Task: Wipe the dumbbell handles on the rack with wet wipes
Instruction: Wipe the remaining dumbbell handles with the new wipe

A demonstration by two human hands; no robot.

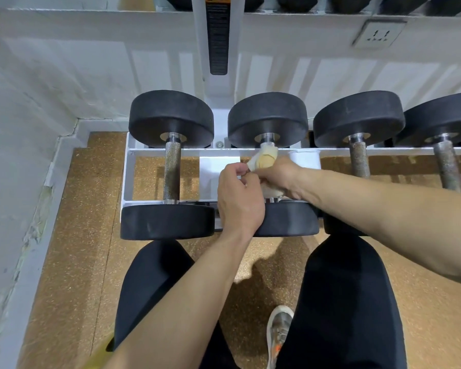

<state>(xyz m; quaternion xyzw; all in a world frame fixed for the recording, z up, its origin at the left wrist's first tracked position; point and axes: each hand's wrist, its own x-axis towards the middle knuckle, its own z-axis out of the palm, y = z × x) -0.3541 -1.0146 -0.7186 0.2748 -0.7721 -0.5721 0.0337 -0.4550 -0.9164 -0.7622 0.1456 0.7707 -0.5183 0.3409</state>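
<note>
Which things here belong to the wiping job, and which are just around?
Job: wet wipe; left hand; right hand; wrapped dumbbell handle; leftmost handle; third handle; fourth handle; white rack.
Just around: wall socket; shoe; speckled floor.
</note>
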